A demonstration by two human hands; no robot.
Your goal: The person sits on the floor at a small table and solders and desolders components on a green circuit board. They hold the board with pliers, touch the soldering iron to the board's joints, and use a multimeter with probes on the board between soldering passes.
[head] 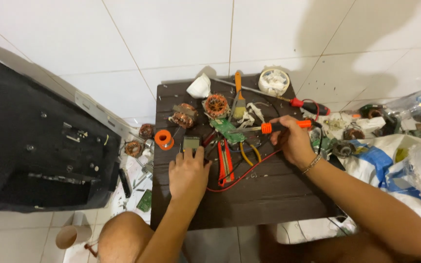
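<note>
Knee: bare knee [123, 234] at 7 o'clock, nearest the camera, with a cardboard tube [70, 236] on the tiled floor [20, 234] beside it.
Desk: small dark wooden desk [269, 199] between the two forearms, bare at its near edge, crowded at the far half.
Left hand: left hand [188, 173] lies palm down on the desk at about 9 o'clock from the centre, fingers curled loosely; its fingertips press on a small grey square part [191, 143]. Whether it pinches the part or only pins it cannot be told.
Right hand: right hand [293, 141] at 3 o'clock, closed firmly around the orange-gripped soldering iron [274, 127].
Key relation: the iron's long axis runs nearly level, from 3 o'clock toward 9 o'clock, its tip resting over the green circuit board [226, 128]. The board lies between the hands, just past the left fingertips toward 1 o'clock. The right hand carries the tool; the left hand is nearer the grey part.
Between hands: red-handled pliers [225, 163] and red and yellow wires [249, 168].
Left of part: orange solder spool [163, 139] at 9 o'clock.
Far edge: copper-wound motor parts [216, 105], a brush [238, 97], a roll of white tape [274, 82] and a red-handled screwdriver [305, 103] at 12 to 1 o'clock.
Beyond: black panel [30, 146] at 9 o'clock, plastic bags [405, 160] at 3 o'clock.
</note>
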